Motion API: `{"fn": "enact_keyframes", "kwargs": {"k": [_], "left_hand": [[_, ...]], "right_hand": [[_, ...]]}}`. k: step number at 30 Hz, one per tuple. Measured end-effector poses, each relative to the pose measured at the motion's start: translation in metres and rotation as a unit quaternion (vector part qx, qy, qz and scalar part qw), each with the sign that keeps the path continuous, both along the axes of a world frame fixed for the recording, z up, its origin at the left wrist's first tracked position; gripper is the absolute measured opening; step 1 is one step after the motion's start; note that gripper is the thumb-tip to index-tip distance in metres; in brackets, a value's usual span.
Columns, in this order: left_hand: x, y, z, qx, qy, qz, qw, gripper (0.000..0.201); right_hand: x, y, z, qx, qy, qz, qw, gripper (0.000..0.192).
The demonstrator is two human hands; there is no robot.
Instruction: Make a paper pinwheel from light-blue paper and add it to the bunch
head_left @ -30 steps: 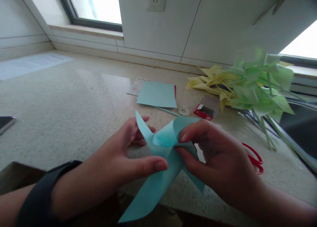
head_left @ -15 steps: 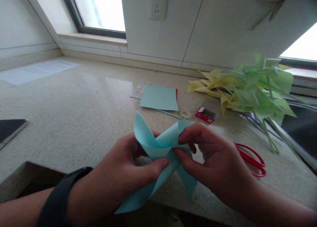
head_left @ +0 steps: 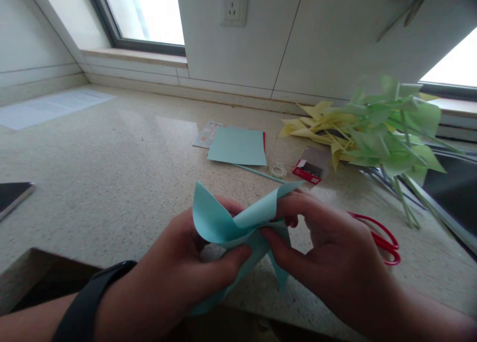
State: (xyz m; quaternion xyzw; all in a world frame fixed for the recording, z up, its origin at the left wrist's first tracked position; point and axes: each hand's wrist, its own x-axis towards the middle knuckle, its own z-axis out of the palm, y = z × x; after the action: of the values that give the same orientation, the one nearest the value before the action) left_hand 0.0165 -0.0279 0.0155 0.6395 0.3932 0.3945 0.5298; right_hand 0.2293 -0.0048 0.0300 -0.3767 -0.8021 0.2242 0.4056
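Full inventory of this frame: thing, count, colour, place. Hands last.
folded paper pinwheel: 1, light blue, held over the counter's near edge
flat paper sheet: 1, light blue, counter centre, over a red sheet edge
printed card: 1, white and orange, under the sheet's left side
clear tape roll: 1, beside a thin blue stick
small red box: 1, right of the tape
yellow paper pinwheels: a pile, by the wall
green paper pinwheels on sticks: a bunch, far right
red-handled scissors: 1, behind the right hand
white printed sheet: 1, far left
dark flat device: 1, left edge
wall socket: 1, white
speckled stone counter: 1, beige
left hand: black wristband, pinching the pinwheel
right hand: pinching the pinwheel's centre
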Motion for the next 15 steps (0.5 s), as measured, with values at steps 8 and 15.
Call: {"fn": "enact_keyframes", "kwargs": {"k": [8,15], "left_hand": [[0.003,-0.002,0.004,0.020,0.025,0.029,0.999,0.019],[0.002,-0.009,-0.006,-0.017,-0.052,0.018,0.998,0.019]], "right_hand": [[0.000,-0.003,0.004,0.099,-0.029,-0.005,0.995,0.014],[0.002,-0.010,0.005,0.147,-0.060,-0.027,0.987,0.012]]}}
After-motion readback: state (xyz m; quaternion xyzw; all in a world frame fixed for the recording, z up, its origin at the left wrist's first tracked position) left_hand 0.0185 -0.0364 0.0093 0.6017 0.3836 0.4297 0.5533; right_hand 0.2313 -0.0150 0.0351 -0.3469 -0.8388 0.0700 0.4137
